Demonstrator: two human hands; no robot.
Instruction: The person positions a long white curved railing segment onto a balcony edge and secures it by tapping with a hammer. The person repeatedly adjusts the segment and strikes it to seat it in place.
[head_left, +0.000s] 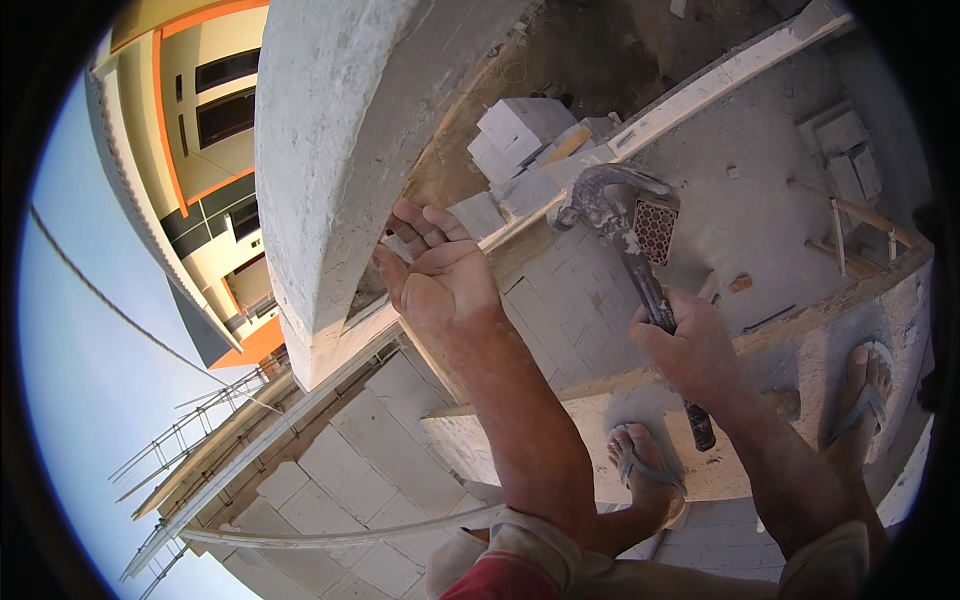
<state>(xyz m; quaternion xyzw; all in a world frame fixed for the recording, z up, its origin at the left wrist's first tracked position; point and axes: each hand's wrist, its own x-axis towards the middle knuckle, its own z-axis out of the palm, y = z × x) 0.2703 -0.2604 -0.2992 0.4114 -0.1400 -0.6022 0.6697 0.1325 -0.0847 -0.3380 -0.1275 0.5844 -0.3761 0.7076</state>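
Observation:
A worn claw hammer [647,285], spattered with grey, is in my right hand [690,345]. My fist is closed around the lower handle, with the head up and to the left and the butt sticking out below. My left hand [445,270] is raised, palm toward me, at the underside edge of a large pale concrete beam [340,150]. Its fingers are bent but apart, and the fingertips are close to or against that edge. Nothing shows in the left palm; the space behind the fingertips is partly hidden.
My sandalled feet [648,470] are on a narrow pale ledge [560,425] high above the floor. Below are stacked light blocks [520,135], a perforated vent block [655,232] and a timber frame [860,215]. Block walling [350,460] runs lower left; scaffolding [190,430] stands beyond.

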